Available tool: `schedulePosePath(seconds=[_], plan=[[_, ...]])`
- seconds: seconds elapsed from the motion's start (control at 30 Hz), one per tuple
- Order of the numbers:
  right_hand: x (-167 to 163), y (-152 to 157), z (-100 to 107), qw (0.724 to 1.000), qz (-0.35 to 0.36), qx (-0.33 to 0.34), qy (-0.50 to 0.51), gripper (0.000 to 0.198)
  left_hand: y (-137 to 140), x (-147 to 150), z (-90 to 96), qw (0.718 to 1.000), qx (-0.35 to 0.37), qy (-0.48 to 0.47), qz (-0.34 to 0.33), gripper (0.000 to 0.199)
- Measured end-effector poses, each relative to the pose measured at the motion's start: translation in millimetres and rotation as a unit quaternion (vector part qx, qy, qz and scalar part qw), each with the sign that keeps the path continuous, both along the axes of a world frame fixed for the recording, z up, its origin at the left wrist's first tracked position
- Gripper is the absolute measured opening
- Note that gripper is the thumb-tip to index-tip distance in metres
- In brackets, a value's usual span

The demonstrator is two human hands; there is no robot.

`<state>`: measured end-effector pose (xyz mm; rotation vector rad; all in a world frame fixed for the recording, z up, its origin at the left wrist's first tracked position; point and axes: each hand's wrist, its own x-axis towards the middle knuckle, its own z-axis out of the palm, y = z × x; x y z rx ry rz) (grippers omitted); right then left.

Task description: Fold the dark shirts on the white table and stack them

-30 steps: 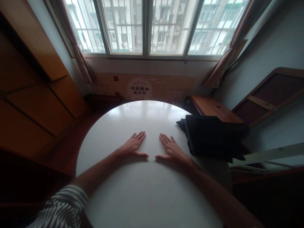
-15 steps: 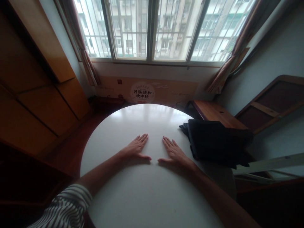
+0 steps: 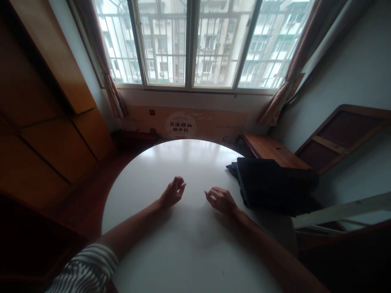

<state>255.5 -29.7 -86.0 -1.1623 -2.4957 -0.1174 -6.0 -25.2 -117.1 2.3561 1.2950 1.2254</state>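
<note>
Right of hands, black bag (image 3: 271, 185), table (image 3: 183, 162)

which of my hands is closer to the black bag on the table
Right. The right hand rests on the table just beside the black bag, not touching it. The left hand lies farther away, beyond the right hand.

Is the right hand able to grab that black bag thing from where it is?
Probably yes. The right hand rests on the white table just beside the black bag, holding nothing, with only bare tabletop between them.
</note>
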Motion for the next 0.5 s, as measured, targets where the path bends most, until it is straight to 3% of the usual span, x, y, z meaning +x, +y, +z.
schedulePosePath(seconds=[0.1, 0.23, 0.3, 0.37, 0.5], plan=[[7.8, -5.0, 28.9, 0.997, -0.047, 0.066, -0.001, 0.053, 0.4, 1.1, -5.0, 0.999, 0.007, 0.003, -0.047, 0.036], [45.6, -12.7, 63.2, 0.968, -0.213, 0.135, 0.020, 0.050, 2.3, -1.2, -4.8, 0.998, 0.009, 0.020, -0.057, 0.047], [68.6, -16.8, 61.1, 0.942, -0.296, 0.158, 0.019, 0.066, 3.2, -1.7, -4.0, 0.998, 0.006, 0.029, -0.063, 0.046], [88.4, -19.5, 46.1, 0.929, -0.338, 0.149, 0.012, 0.085, 4.1, -1.7, -3.6, 0.997, 0.004, 0.035, -0.076, 0.045], [111.0, -16.8, 18.9, 0.948, -0.301, 0.104, 0.015, 0.071, 4.8, -1.3, -2.4, 0.996, -0.005, 0.027, -0.086, 0.045]])
